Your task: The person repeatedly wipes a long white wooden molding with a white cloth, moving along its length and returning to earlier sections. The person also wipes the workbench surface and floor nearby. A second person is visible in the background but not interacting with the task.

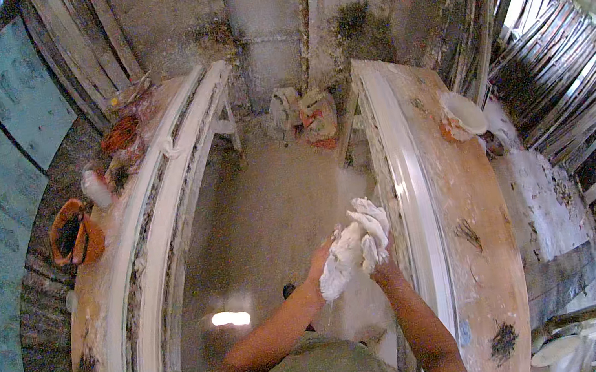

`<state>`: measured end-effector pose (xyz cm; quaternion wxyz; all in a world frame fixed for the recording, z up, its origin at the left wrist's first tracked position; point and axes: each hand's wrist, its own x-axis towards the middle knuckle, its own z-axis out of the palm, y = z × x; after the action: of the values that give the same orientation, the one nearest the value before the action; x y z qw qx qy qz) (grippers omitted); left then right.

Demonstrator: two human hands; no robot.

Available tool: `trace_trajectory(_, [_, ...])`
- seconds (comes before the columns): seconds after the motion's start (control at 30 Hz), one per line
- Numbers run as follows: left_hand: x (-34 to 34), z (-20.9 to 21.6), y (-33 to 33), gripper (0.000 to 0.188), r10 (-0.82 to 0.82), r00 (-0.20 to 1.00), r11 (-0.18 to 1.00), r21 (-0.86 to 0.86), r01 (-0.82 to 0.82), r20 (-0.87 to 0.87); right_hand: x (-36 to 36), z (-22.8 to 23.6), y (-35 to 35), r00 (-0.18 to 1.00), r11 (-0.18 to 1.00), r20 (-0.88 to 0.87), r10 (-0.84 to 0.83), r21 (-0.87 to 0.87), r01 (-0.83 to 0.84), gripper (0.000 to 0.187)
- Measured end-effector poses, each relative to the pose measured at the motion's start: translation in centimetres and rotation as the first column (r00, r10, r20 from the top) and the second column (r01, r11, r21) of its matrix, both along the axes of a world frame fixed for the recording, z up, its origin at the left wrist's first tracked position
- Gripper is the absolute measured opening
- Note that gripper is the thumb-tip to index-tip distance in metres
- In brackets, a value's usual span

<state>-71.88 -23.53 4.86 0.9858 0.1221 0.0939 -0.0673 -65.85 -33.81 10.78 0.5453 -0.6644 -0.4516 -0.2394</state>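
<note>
In front of my body, between two long benches, both hands are together on a soft white wad (344, 256), like wet cloth or plaster-soaked fibre. My left hand (321, 261) is closed around its left side, with the fingers partly covered by it. My right hand (377, 253) looks coated in white and grips the right side; its fingers are hard to tell from the wad. Close by my right hand runs a long, smooth white moulding (420, 220) along the inner edge of the right bench (475, 194).
White moulding strips (157, 266) line the left bench (99, 344), which also bears an orange-brown pail (87, 241) and a white bottle (96, 190). A white bowl (465, 114) sits on the right bench. Sacks (317, 115) stand by the far wall; wooden strips (573, 74) are stacked right.
</note>
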Motion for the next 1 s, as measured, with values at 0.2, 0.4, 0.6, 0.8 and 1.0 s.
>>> trace_trajectory(0.2, [9.1, 2.3, 10.7, 0.05, 0.38, 0.924, 0.884, 0.278, -0.376, 0.041, 8.2, -1.6, 17.0, 0.884, 0.918, -0.37, 0.288, 0.369, -0.145, 0.039])
trace_trajectory(0.4, [16.3, 1.1, 23.9, 0.054, 0.494, 0.867, 0.665, 0.669, -0.332, -0.061, 13.1, -2.9, 29.9, 0.62, 0.807, -0.547, 0.563, 0.526, -0.268, 0.045])
trace_trajectory(0.6, [23.6, -6.8, 37.2, 0.051, 0.699, 0.571, -0.01, 0.804, -0.595, 0.432, 18.2, -8.2, 41.3, -0.26, 0.617, -0.582, 0.771, 0.783, 0.078, 0.047])
trace_trajectory(0.8, [30.4, -14.8, 50.3, 0.052, 0.754, 0.656, 0.339, 0.833, -0.437, 0.038, 26.2, -14.9, 51.6, 0.016, 0.813, -0.833, 0.554, 0.536, -0.229, 0.034])
trace_trajectory(1.0, [41.5, -14.9, 59.0, 0.053, 0.916, 0.39, 0.291, 0.521, -0.802, 0.088, 42.9, -23.7, 64.0, -0.658, 0.613, -0.325, 0.68, 0.744, 0.266, 0.031])
